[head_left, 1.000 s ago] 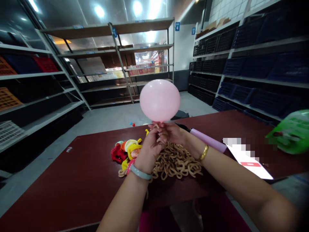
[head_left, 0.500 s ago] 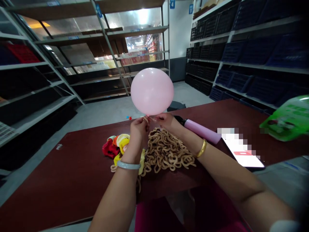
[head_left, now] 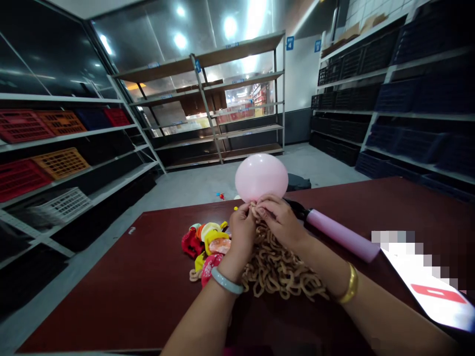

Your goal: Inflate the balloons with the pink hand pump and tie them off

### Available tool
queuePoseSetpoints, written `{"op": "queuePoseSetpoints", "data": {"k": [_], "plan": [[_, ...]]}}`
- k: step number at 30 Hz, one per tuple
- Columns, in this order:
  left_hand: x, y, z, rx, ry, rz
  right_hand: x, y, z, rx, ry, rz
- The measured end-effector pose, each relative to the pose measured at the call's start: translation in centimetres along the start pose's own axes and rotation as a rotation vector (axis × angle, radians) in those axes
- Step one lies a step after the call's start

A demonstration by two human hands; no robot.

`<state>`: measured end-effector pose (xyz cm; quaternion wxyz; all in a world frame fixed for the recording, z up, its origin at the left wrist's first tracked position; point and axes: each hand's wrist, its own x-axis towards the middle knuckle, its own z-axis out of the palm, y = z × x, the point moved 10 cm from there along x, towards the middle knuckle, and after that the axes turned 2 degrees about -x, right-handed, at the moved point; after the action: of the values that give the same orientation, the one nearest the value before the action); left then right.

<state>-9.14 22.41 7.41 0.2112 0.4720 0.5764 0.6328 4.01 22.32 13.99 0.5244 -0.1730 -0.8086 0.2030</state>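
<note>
A round pink balloon (head_left: 261,177) stands inflated just beyond my hands, its neck down at my fingertips. My left hand (head_left: 243,225) pinches at the balloon's neck, with a pale jade bangle on the wrist. Fingers closed as well, my right hand (head_left: 280,220) meets it at the same spot and partly covers the neck. Below and behind the fingers lies a heap of tan looped cords (head_left: 285,272). Left of it sits a pile of colourful limp balloons (head_left: 211,240), partly hidden by my left forearm.
A pink cylindrical pump (head_left: 343,235) lies right of the cord heap on the dark red table (head_left: 122,277). Beside it is a lit phone (head_left: 426,287), partly pixelated. Shelves with orange crates (head_left: 61,163) and dark blue crates (head_left: 404,141) line the sides.
The view has tilted up and turned left, so everything sits further right. Both hands have come closer together at the balloon's neck, and the balloon sits lower behind them.
</note>
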Motion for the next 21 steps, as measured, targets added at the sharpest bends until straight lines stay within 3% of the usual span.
{"op": "queuePoseSetpoints", "data": {"k": [4,8,14,18,21], "plan": [[-0.3,0.5,0.1,0.029,-0.016,0.034,0.1,0.3,-0.3,0.036,-0.011,0.003],[-0.7,2.1,0.5,0.11,-0.053,0.148,-0.3,1.9,-0.9,0.102,0.057,0.155],[-1.5,4.7,0.6,0.406,-0.047,0.345,-0.5,3.5,-1.1,0.085,0.064,0.3],[-1.9,5.4,1.2,0.519,-0.082,0.427,-0.9,5.5,-0.2,0.185,-0.018,0.474],[-1.6,4.9,1.5,0.497,-0.116,0.391,-0.8,5.6,0.1,0.151,-0.094,0.477]]}}
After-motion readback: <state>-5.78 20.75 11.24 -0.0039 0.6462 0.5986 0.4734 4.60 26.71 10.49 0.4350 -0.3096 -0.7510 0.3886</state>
